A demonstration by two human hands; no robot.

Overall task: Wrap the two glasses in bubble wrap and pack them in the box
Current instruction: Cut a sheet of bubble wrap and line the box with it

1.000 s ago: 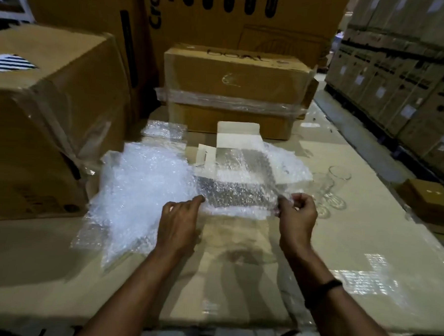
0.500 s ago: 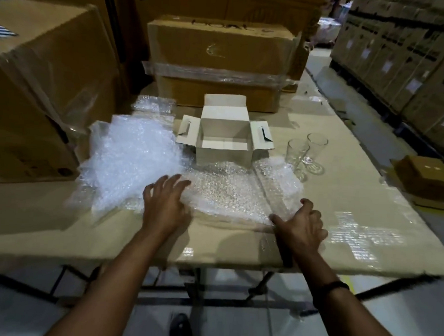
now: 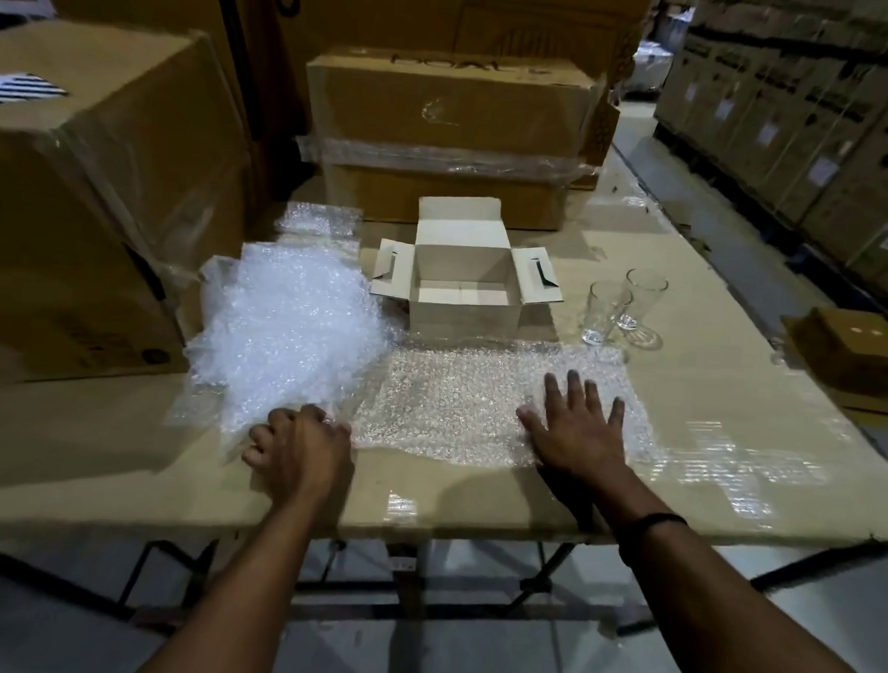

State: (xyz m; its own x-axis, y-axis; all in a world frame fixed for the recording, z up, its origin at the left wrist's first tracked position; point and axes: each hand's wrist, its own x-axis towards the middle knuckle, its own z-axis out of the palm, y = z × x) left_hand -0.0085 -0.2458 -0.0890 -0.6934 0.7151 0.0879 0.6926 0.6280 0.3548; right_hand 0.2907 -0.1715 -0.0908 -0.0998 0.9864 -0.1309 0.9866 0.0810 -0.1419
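Since half a second ago the right hand [image 3: 576,425] is sliding further onto the bubble wrap sheet [image 3: 454,398], fingers spread flat and pressing. The left hand [image 3: 297,452] is curling at the loose wrap pile [image 3: 288,328], grip unclear. The sheet is lying along the worktop's [image 3: 729,351] front edge and probably needs smoothing outward. The two glasses [image 3: 615,309] are standing just off its far right corner, risking a knock. The open box [image 3: 463,319] is sitting behind, with free room lying rightward.

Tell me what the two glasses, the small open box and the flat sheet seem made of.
Glasses: clear glass, it seems; the table shows through them. Box: pale matte cardboard, with folded flaps. Sheet: clear glossy plastic bubble wrap; small bubbles glint.
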